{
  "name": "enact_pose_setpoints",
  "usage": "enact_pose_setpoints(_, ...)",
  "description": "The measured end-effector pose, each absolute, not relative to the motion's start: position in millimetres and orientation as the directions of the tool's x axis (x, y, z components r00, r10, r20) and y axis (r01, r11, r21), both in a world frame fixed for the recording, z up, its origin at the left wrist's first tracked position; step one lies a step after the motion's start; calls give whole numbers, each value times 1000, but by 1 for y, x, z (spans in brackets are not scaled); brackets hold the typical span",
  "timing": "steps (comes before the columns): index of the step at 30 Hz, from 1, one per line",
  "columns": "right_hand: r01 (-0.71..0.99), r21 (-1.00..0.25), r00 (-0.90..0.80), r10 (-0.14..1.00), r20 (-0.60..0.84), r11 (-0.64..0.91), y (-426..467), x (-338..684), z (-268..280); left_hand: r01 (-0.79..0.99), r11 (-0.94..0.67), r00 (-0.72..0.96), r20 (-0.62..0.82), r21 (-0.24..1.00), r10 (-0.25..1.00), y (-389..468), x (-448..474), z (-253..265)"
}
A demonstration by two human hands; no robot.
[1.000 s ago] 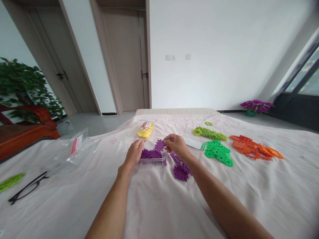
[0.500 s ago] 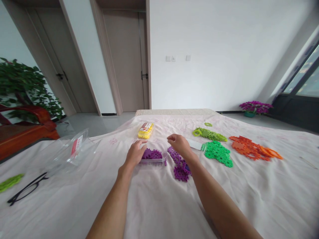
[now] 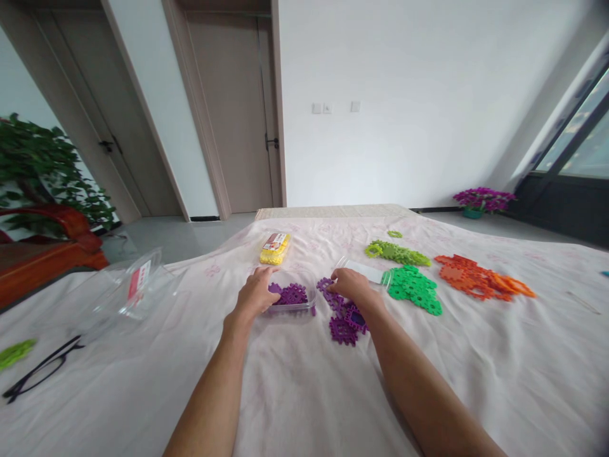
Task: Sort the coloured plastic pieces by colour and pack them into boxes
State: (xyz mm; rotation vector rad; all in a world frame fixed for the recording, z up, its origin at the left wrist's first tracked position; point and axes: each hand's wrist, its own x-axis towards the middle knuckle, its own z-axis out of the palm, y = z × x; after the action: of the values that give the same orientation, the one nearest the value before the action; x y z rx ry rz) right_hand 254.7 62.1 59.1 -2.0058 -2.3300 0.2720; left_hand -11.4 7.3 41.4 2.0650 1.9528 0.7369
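Note:
My left hand (image 3: 257, 293) is at the left side of a clear plastic box (image 3: 304, 307), its thumb over the rim and its fingers along the wall. Inside lie purple interlocking pieces (image 3: 291, 294) with toothed edges. To the right of the box, my right hand (image 3: 351, 284) is lowered onto a loose pile of similar purple pieces (image 3: 343, 330). Its thumb and fingers close about the edge of one purple piece (image 3: 325, 285); the palm and wrist hide part of the pile. Behind this hand rests a clear lid (image 3: 362, 269) with a white label.
Green pieces (image 3: 415, 289), lime pieces (image 3: 398, 252) and orange-red pieces (image 3: 469, 277) lie in piles on the right. A packed yellow box (image 3: 275, 248) stands beyond my left hand. Clear packaging (image 3: 143, 289) and black glasses (image 3: 45, 368) lie left on the pale cloth (image 3: 295, 387).
My right hand has come down from above onto the purple pile. My left hand's thumb has moved in over the box rim. The view has shifted slightly.

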Motion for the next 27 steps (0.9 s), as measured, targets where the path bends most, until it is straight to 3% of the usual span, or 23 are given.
enact_pose_setpoints(9,931,-346,-134,991,-23,118,63,261,63,858,-135,22,226,496,974,8,-13,40)
enact_pose_setpoints(14,849,-517,22,972,233,104,62,261,80,846,-129,17,215,517,976,9,-13,40)
enact_pose_setpoints(17,700,-687,34,953,301,192,61,255,87,843,-125,15,210,524,978,9,-13,40)
enact_pose_setpoints(21,417,-858,-153,954,258,299,56,239,84,843,-121,8,212,524,977,8,-11,41)
enact_pose_setpoints(23,392,-868,-243,944,222,305,52,231,81,846,-119,6,214,520,977,7,-11,42)
enact_pose_setpoints(27,625,-710,-229,946,230,324,46,229,83,848,-117,-4,227,516,974,6,-10,43)
